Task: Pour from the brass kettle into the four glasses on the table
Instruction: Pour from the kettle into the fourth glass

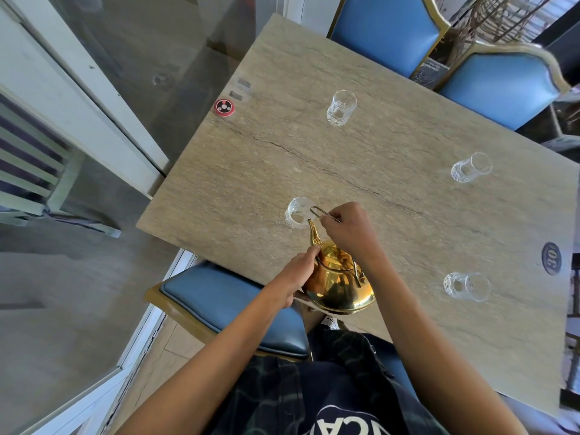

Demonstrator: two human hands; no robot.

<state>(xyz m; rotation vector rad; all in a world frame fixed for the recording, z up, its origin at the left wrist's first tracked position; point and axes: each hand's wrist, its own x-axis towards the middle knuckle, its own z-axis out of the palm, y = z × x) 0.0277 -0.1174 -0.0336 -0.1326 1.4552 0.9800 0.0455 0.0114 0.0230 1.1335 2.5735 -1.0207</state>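
A shiny brass kettle (340, 282) hangs tilted above the table's near edge, its spout tip over the nearest clear glass (296, 213). My right hand (348, 229) grips the kettle's thin wire handle above it. My left hand (298, 271) is pressed against the kettle's left side by the lid. Three more clear glasses stand on the stone table (345, 171): one far (340, 108), one at the right (470, 167), one near right (466, 286). Whether liquid runs from the spout cannot be told.
A red round call button (224, 107) lies at the table's left edge, and a dark oval number badge (551, 258) at its right edge. Blue padded chairs stand at the far side (389, 29) (502, 86) and at the near left (226, 302).
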